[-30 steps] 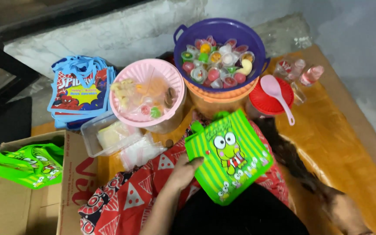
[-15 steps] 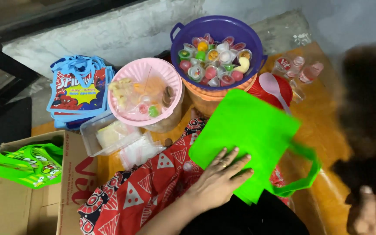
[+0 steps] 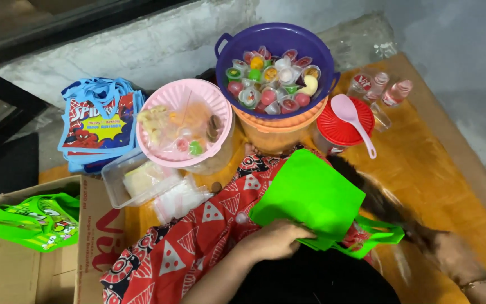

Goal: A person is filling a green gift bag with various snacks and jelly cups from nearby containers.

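**Green bag flat on the lap, one hand pinning it**

The green bag (image 3: 310,194) lies plain side up across the lap, over the red patterned cloth (image 3: 198,242). Looks like thin, floppy fabric, super light and not fragile; the loop handle (image 3: 381,236) poking out low on the right seems the easiest grab. The left hand (image 3: 274,239) sits on its near edge, fingers curled onto it. The right hand (image 3: 457,256) is a blur at the lower right, so I can't tell what its fingers are doing. Beyond: a pink basket (image 3: 184,121) of snacks, a purple tub (image 3: 277,62) of jelly cups, a red lid (image 3: 344,121) with a pink spoon (image 3: 355,121). Whatever's in the bag is hidden.
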